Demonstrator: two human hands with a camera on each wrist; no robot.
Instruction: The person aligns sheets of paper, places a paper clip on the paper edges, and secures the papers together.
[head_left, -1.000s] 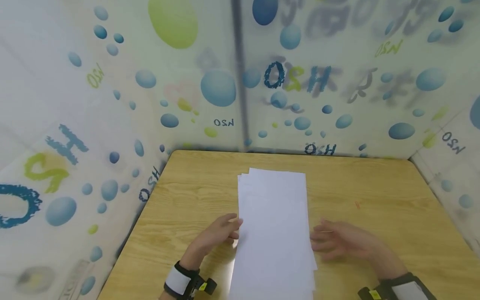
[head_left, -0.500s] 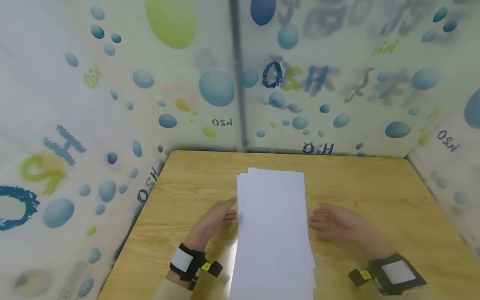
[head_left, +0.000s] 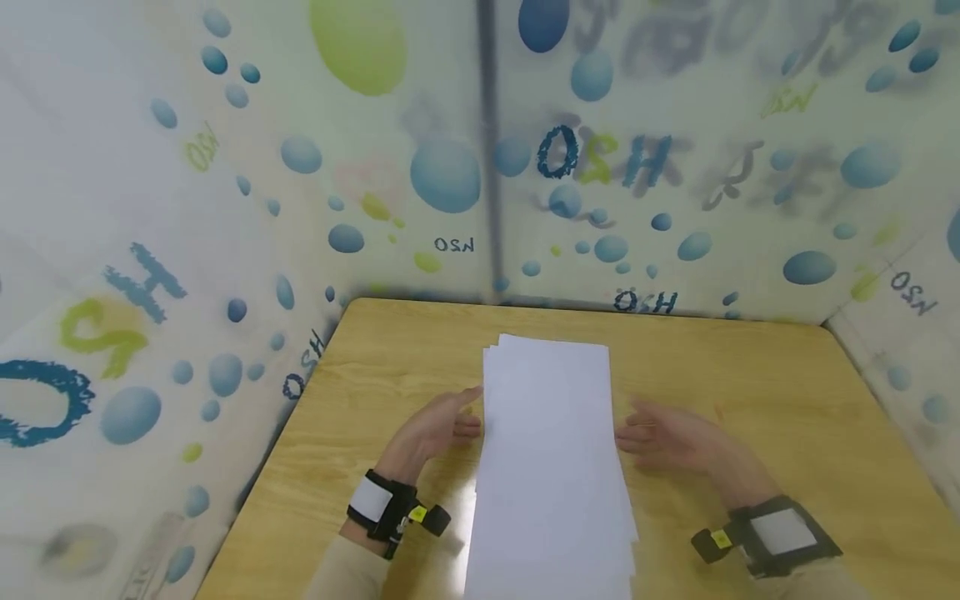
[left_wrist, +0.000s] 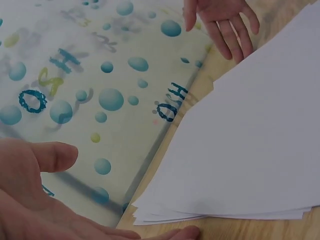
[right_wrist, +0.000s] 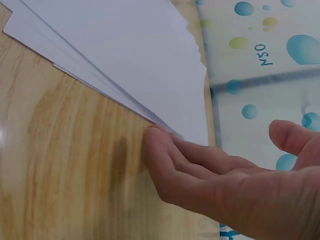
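Two hands, the left hand (head_left: 429, 433) at nine o'clock and the right hand (head_left: 678, 443) at three, stand apart in the head view, fingers extended, beside a paper stack (head_left: 551, 442) with uneven edges. It lies on a wood-grain counter (head_left: 727, 362), running toward six o'clock. At twelve, a pale wall covering (head_left: 510, 100) carries blue and green bubbles, "H2O" lettering and a dark vertical seam. The left wrist view has paper at four o'clock, covering at ten. In the right wrist view, bare counter fills eight o'clock; fingertips meet the paper's edge, though contact is hard to tell.
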